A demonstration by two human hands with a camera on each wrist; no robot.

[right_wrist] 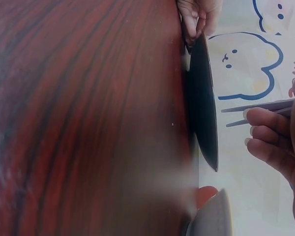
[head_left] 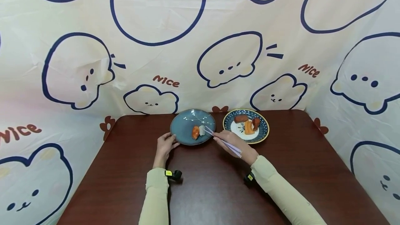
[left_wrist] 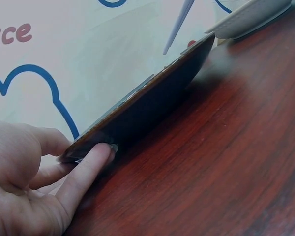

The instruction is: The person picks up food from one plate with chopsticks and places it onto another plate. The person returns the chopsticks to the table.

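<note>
My left hand (head_left: 164, 147) grips the near-left rim of a blue-grey plate (head_left: 182, 121) decorated with white blossoms; thumb and fingers pinch its edge in the left wrist view. On that plate an orange piece of food (head_left: 195, 133) lies beside a white piece (head_left: 202, 130). My right hand (head_left: 232, 141) holds a pair of pale purple chopsticks (head_left: 232, 146). Seen from above, their tips point at the white piece. In the right wrist view the chopstick tips (right_wrist: 227, 110) are slightly apart above the plate, with nothing visible between them.
Right of the blue-grey plate stands a patterned plate (head_left: 266, 130) with a yellow rim. It bears a brown piece (head_left: 241, 118), a yellow-orange piece (head_left: 248, 127) and a reddish-brown piece (head_left: 256, 123). Both plates are at the dark wooden table's (head_left: 206, 186) far edge, before a printed cloth (head_left: 187, 61).
</note>
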